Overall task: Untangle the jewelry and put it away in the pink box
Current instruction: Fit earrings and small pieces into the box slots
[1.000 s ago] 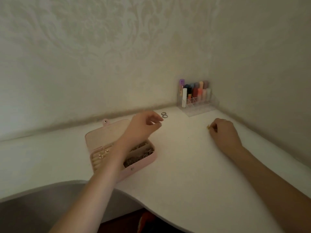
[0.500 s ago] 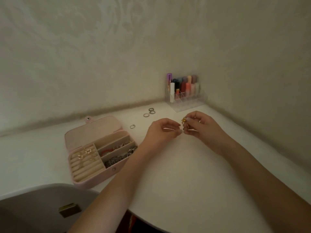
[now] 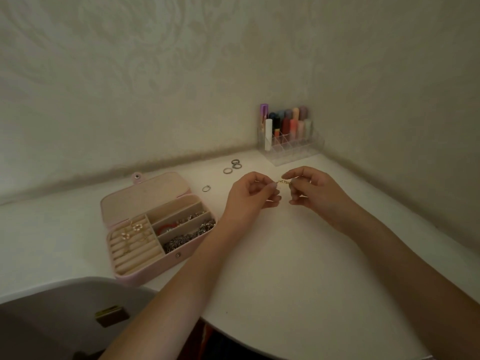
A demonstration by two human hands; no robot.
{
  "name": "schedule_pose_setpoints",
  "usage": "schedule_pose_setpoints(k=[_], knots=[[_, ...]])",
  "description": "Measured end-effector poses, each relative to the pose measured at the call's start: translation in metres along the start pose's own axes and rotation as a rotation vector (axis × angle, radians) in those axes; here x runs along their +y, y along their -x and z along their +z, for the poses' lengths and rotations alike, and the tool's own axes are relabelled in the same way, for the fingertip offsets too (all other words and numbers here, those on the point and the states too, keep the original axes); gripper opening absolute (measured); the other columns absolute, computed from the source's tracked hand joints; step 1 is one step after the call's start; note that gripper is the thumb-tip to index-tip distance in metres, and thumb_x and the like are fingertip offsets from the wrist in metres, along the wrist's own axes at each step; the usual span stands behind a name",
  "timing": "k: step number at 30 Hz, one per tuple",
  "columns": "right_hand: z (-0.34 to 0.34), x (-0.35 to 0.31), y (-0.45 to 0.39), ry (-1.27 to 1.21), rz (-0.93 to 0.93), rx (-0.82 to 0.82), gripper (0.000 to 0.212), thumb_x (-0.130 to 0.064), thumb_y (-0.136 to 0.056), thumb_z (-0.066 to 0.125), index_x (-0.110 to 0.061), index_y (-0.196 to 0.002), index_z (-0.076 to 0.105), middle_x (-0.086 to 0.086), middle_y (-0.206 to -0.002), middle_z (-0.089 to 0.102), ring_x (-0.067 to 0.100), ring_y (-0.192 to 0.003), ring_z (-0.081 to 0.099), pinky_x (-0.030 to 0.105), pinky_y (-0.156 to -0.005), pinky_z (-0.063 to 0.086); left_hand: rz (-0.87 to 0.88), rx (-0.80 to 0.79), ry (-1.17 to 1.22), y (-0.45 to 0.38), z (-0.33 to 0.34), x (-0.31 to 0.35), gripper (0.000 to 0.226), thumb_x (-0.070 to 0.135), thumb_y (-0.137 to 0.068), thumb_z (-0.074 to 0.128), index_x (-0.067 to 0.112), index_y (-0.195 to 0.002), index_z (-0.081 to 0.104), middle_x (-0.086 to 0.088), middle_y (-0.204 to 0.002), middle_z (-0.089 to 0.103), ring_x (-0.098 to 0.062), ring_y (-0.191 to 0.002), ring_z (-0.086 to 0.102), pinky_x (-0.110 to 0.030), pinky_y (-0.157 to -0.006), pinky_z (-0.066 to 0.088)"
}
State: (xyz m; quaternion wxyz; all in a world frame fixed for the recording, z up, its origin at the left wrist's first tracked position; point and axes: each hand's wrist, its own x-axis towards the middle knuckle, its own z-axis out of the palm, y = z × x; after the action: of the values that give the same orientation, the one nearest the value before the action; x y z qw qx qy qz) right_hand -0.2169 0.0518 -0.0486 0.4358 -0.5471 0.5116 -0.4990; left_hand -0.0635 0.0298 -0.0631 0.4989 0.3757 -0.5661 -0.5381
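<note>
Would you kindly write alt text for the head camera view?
Two hands, left hand and right hand, pinch a small gold jewelry piece between them above a white table. An open pink box lies left; loose rings lie behind.

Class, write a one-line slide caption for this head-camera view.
Left hand and right hand pinch a small gold jewelry piece between them, beside the open pink box.
</note>
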Motion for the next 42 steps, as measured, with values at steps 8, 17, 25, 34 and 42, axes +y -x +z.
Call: schedule_pose_setpoints(k=[8, 17, 25, 34, 42], knots=[[0.001, 0.001, 0.002, 0.147, -0.039, -0.030, 0.030, -0.002, -0.098, 0.042, -0.011, -0.102, 0.071, -0.002, -0.067, 0.051, 0.002, -0.058, 0.051, 0.018, -0.067, 0.052, 0.094, 0.145, -0.110, -0.005, -0.008, -0.004, 0.015, -0.002, -0.088, 0.060, 0.013, -0.087, 0.062, -0.007, -0.081, 0.066, -0.013, -0.075, 0.067, -0.024, -0.069, 0.057], [0.002, -0.006, 0.006, -0.174, 0.035, -0.086, 0.028, 0.001, -0.097, 0.040, -0.009, -0.102, 0.066, 0.004, -0.069, 0.051, 0.010, -0.062, 0.050, 0.019, -0.064, 0.051, -0.019, -0.086, -0.189, 0.002, -0.003, -0.003, 0.024, -0.003, -0.078, 0.072, 0.008, -0.098, 0.067, -0.003, -0.080, 0.070, -0.015, -0.073, 0.067, -0.026, -0.077, 0.055], [-0.001, -0.005, 0.005, -0.151, 0.042, -0.118, 0.030, -0.004, -0.100, 0.039, -0.012, -0.102, 0.069, -0.001, -0.070, 0.054, 0.007, -0.063, 0.052, 0.020, -0.070, 0.052, -0.137, -0.137, 0.044, 0.005, -0.003, 0.001, 0.009, -0.004, -0.086, 0.063, 0.004, -0.089, 0.065, -0.006, -0.072, 0.069, -0.011, -0.066, 0.067, -0.023, -0.071, 0.057], [-0.005, -0.003, 0.005, -0.069, 0.011, -0.106, 0.018, -0.005, -0.092, 0.058, -0.012, -0.099, 0.073, 0.001, -0.077, 0.067, 0.010, -0.069, 0.062, 0.023, -0.079, 0.055, -0.050, 0.007, -0.046, 0.003, -0.005, 0.006, 0.013, -0.001, -0.086, 0.064, 0.011, -0.082, 0.067, -0.003, -0.069, 0.069, -0.008, -0.062, 0.066, -0.020, -0.067, 0.056], [0.015, -0.011, 0.015, 0.262, -0.252, 0.000, 0.012, -0.009, -0.082, 0.072, -0.019, -0.089, 0.074, 0.000, -0.079, 0.071, 0.012, -0.072, 0.065, 0.014, -0.068, 0.050, 0.192, 0.116, -0.456, 0.026, -0.030, 0.027, 0.017, 0.004, -0.082, 0.071, 0.020, -0.079, 0.069, 0.002, -0.070, 0.069, -0.008, -0.066, 0.066, -0.021, -0.068, 0.054]])
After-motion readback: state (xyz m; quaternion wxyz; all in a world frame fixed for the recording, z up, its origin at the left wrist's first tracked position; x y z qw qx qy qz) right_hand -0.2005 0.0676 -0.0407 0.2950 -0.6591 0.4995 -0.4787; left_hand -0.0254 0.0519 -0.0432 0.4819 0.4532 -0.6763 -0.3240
